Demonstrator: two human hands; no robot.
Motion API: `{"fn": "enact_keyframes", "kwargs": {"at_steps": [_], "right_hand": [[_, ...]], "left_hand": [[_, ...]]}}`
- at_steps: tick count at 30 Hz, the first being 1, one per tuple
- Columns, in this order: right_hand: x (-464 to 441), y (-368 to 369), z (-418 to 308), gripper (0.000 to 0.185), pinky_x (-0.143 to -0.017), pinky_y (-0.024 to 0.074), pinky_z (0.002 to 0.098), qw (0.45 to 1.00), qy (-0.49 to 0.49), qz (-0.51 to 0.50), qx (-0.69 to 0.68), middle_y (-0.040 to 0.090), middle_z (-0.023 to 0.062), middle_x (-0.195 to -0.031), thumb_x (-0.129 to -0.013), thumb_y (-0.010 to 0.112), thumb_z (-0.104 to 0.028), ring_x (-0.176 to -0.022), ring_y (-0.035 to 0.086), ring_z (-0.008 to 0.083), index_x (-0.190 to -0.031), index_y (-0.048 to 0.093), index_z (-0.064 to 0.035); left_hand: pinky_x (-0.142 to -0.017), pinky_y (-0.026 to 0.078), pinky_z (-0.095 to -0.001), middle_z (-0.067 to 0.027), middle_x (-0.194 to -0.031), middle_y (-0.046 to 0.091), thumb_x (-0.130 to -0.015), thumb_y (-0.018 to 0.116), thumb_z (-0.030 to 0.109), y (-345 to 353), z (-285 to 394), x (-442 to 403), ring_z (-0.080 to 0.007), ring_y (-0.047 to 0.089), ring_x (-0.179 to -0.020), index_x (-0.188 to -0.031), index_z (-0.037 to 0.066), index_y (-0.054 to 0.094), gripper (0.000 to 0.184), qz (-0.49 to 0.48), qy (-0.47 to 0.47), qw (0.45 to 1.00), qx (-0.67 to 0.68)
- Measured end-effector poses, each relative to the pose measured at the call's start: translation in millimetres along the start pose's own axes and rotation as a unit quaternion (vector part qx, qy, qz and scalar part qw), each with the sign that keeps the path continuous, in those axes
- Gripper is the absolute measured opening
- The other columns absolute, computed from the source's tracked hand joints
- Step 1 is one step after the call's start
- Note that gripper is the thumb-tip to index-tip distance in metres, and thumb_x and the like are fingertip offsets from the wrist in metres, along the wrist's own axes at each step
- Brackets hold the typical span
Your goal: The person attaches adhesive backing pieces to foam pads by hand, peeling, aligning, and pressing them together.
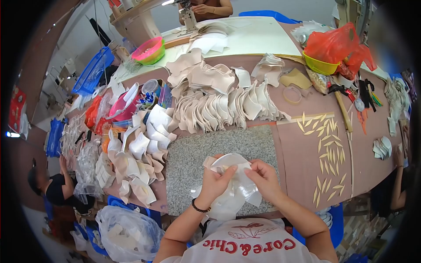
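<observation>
Over the grey mat [219,142], near the table's front edge, my left hand [215,179] grips a white cut piece [230,161] with its thumb on top. My right hand [263,175] pinches the right side of the same white material, close to the other thumb. Thin translucent sheets [232,197] hang below both hands. Behind the mat lie long overlapping rows of cream pieces [219,107], and a looser pile of white and beige pieces [140,147] is to the left.
Small pale leaf-shaped strips [329,149] lie on the right. A hammer [343,107], a yellow-green basket [320,65] with a red bag and a tape roll [292,94] are farther back. A plastic bag [129,232] stands lower left. Other people [210,8] are around the table.
</observation>
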State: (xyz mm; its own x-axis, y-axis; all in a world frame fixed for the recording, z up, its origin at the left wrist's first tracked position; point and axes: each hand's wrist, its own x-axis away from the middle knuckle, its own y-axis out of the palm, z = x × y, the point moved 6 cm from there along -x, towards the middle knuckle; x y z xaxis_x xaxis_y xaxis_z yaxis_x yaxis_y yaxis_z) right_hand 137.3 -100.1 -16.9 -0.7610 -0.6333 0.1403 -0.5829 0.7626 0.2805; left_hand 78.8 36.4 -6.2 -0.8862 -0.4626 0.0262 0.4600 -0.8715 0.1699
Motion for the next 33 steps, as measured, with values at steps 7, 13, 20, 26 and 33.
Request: {"fn": "enact_keyframes", "kwargs": {"at_steps": [7,13,20,26,33], "right_hand": [[-2,-1,-3,0.012,-0.057,0.0426,0.0175,0.999,-0.036,0.022,-0.016,0.059,0.0037,-0.087,-0.083,0.062,-0.006,-0.065,0.052,0.0021,-0.076,0.055,-0.0002],[-6,-5,3,0.019,-0.054,0.0429,0.0186,0.998,-0.031,0.04,-0.022,0.059,0.0042,-0.085,-0.079,0.066,-0.004,-0.066,0.052,0.0031,-0.07,0.049,-0.0017],[-3,3,-52,0.02,-0.051,0.0427,0.0239,0.951,-0.059,0.007,0.303,0.057,0.0068,-0.067,-0.077,0.069,-0.011,-0.059,0.053,0.0071,-0.08,0.053,0.0009],[-16,4,-16,0.024,-0.056,0.0465,0.0259,0.971,-0.047,-0.128,0.198,0.064,0.008,-0.077,-0.084,0.062,-0.014,-0.065,0.058,0.0085,-0.103,0.058,0.0013],[-10,10,-18,0.021,-0.062,0.0486,0.0237,0.989,0.027,-0.139,0.052,0.065,0.0041,-0.084,-0.086,0.06,-0.012,-0.072,0.06,0.0078,-0.101,0.06,0.0022]], "left_hand": [[-0.064,0.047,-0.0222,-0.0059,-0.089,0.058,-0.077,0.066,0.001,2,7,3,-0.0095,0.057,-0.078,-0.1,0.0,0.044,0.032,0.029,0.015,0.999,-0.022],[-0.058,0.045,-0.0214,-0.0034,-0.079,0.058,-0.076,0.067,0.002,5,22,5,-0.0076,0.055,-0.071,-0.09,0.001,0.048,0.023,0.039,0.052,0.996,-0.064],[-0.06,0.045,-0.0219,-0.0016,-0.081,0.059,-0.075,0.07,0.007,-1,25,1,-0.0058,0.055,-0.073,-0.09,0.002,0.052,0.024,-0.033,0.033,0.985,-0.167],[-0.072,0.047,-0.0245,-0.0034,-0.092,0.061,-0.083,0.064,0.009,-3,9,2,-0.0087,0.057,-0.084,-0.106,0.001,0.055,0.026,-0.118,-0.101,0.988,-0.008],[-0.086,0.046,-0.0304,-0.0069,-0.108,0.059,-0.084,0.059,0.002,-4,-7,15,-0.0146,0.058,-0.097,-0.114,0.001,0.052,0.031,-0.2,-0.211,0.928,0.235]]}}
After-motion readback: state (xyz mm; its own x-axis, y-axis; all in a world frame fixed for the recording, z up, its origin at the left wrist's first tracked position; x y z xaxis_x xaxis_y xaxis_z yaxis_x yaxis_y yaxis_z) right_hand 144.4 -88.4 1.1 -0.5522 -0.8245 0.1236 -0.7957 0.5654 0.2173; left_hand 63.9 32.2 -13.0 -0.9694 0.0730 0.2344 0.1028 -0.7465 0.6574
